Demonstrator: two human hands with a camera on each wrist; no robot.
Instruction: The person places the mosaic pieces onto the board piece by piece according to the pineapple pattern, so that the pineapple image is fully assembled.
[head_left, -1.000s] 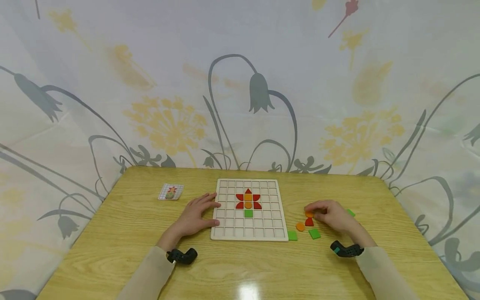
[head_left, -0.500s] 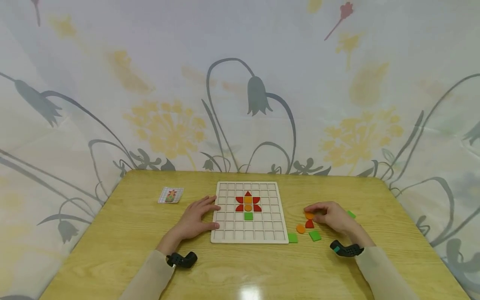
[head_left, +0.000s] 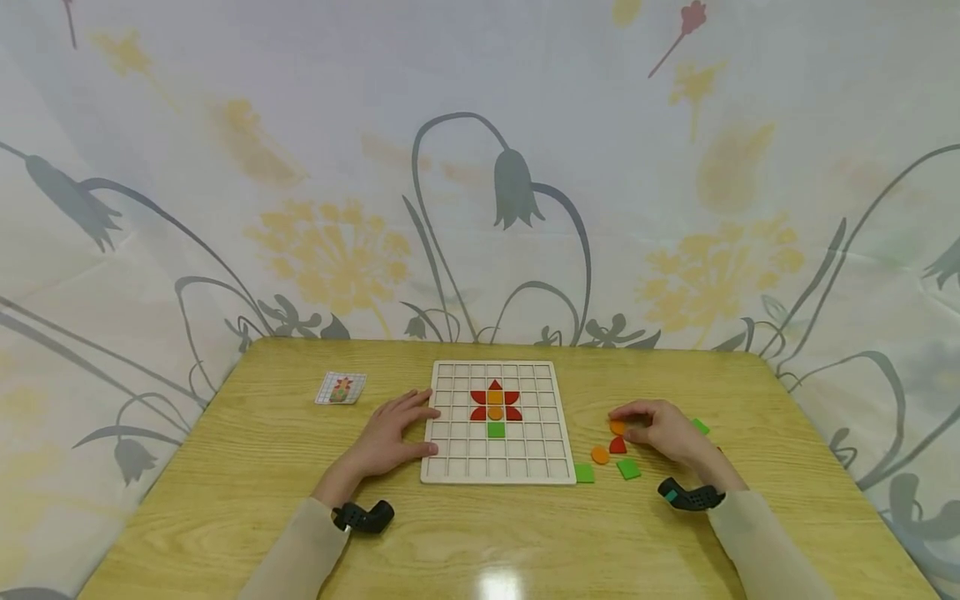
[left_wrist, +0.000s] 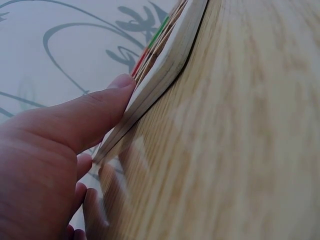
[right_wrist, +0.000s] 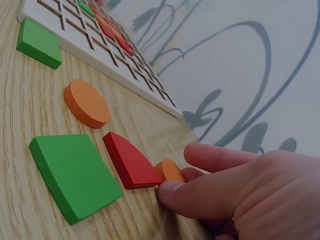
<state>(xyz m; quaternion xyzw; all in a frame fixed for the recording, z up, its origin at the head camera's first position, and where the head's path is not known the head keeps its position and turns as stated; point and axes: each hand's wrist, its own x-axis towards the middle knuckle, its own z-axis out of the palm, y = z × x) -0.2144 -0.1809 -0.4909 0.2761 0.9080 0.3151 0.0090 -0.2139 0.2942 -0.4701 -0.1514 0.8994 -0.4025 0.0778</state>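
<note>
A white grid board (head_left: 532,458) carries a flower of red, orange and green tiles. My left hand (head_left: 392,433) rests at its left edge, fingers spread; in the left wrist view the thumb (left_wrist: 95,112) lies on the rim of the board (left_wrist: 165,65). To the right of the board, my right hand (head_left: 663,427) has thumb and fingertips around an orange round tile (head_left: 617,427), pinching it at the tabletop. In the right wrist view the fingers partly hide this tile (right_wrist: 170,171), which sits right by a red quarter-circle tile (right_wrist: 131,162).
Another orange round tile (head_left: 600,455) and a green square (head_left: 628,468) lie near the right hand. One green square (head_left: 585,473) is against the board's lower right corner; another (head_left: 701,426) lies behind the hand. A pattern card (head_left: 341,388) is at the left. A patterned curtain (head_left: 480,208) stands behind the table.
</note>
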